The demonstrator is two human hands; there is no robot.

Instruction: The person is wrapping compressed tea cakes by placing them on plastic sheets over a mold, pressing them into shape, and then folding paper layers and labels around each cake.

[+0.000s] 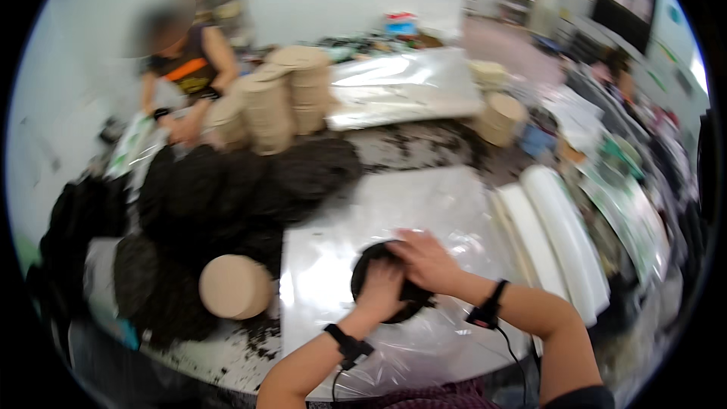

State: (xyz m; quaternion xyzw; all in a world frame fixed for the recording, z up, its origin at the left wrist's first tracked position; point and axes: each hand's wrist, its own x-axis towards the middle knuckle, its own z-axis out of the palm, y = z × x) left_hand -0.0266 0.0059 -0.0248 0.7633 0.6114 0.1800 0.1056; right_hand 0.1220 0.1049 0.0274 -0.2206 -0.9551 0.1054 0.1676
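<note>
A round, dark, crumbly-looking mass [363, 279] lies on a shiny silver sheet [326, 250] in front of me. My left hand [381, 289] rests on its middle, fingers extended into the dark surface. My right hand [424, 261] lies over its upper right part with fingers stretched out. The fingertips are partly blurred or hidden against the material. A stack of round beige discs [235, 285] stands just left of the sheet.
Heaped dark material [219, 189] covers the left table, behind it beige stacks [265, 113] and a foil sheet [401, 83]. A person [193, 68] works at back left. White rolls [556, 235] and cluttered bags [628, 204] are on the right.
</note>
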